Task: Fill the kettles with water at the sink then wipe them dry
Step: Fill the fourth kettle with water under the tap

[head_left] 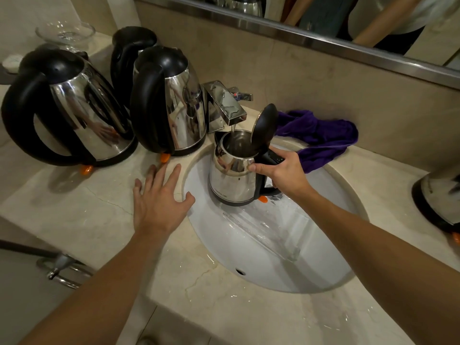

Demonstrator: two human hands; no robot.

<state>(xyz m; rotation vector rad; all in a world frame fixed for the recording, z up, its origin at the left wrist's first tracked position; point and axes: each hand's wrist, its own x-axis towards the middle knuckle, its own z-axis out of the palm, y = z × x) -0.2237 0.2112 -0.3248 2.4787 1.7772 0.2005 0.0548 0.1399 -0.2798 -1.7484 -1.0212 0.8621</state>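
A small steel kettle (231, 175) with its black lid tipped open is held over the white sink (261, 250), under the chrome faucet (224, 105). Water runs from the spout into its mouth. My right hand (281, 171) grips the kettle's black handle. Fingers spread, my left hand (156, 197) rests flat on the marble counter (87, 212) at the sink's left rim. Three larger steel kettles with black handles stand on the counter to the left: one at the far left (72, 110), one beside the faucet (169, 103), one behind them (129, 51). A purple cloth (318, 135) lies crumpled behind the sink.
Another kettle (438, 195) stands partly cut off at the right edge. A glass dish (66, 33) sits at the back left corner. A mirror (348, 21) runs along the wall above. A chrome towel ring (63, 267) hangs below the counter's front left. The counter shows water splashes.
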